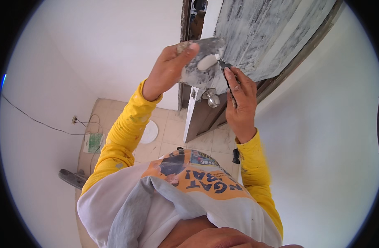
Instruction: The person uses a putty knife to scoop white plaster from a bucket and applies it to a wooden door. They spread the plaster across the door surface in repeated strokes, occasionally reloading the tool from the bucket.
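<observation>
In my left hand (171, 68) is a flat, grey putty board (193, 75), gripped along its left side with the thumb on top. Its face is smeared, and a lump of white putty (207, 62) lies on it. My right hand (242, 99) is closed round the dark handle of a putty knife (230, 82). The knife's tip, with white putty on it, is at the board just right of the lump. Behind both hands stands a door (255, 37) streaked with white and grey. A round metal doorknob (212, 99) shows below the board.
A dark wooden door frame (288, 68) runs along the right of the door. On the tiled floor (168, 128) stands a round white lid or bucket top (149, 132). A cable (40, 122) hangs across the left wall to an outlet (74, 120). A dark shoe (71, 177) is at lower left.
</observation>
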A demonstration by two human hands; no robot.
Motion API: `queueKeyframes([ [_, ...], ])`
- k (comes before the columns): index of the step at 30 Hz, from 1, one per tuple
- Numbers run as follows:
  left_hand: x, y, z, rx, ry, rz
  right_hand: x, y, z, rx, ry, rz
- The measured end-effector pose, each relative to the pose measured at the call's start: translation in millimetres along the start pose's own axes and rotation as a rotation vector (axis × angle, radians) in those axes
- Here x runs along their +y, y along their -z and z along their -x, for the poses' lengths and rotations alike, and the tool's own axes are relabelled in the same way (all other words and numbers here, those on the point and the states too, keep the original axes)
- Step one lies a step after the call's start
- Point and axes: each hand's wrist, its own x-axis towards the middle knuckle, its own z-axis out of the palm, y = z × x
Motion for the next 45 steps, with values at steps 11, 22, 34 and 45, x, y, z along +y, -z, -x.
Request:
queueKeyframes([
  [11,56,-59,-67,-0.139,-0.289,-0.902,-21,-54,38,0.154,-0.262,-0.554],
  [22,92,-1,-132,-0.147,-0.512,0.211,66,-46,17,0.207,-0.838,-0.758],
  [34,67,19,-145,-0.37,-0.308,0.338,35,-107,42,0.338,-0.551,-0.318],
  [45,62,21,-147,-0.378,-0.31,0.351,34,-128,37,0.439,-0.687,-0.364],
])
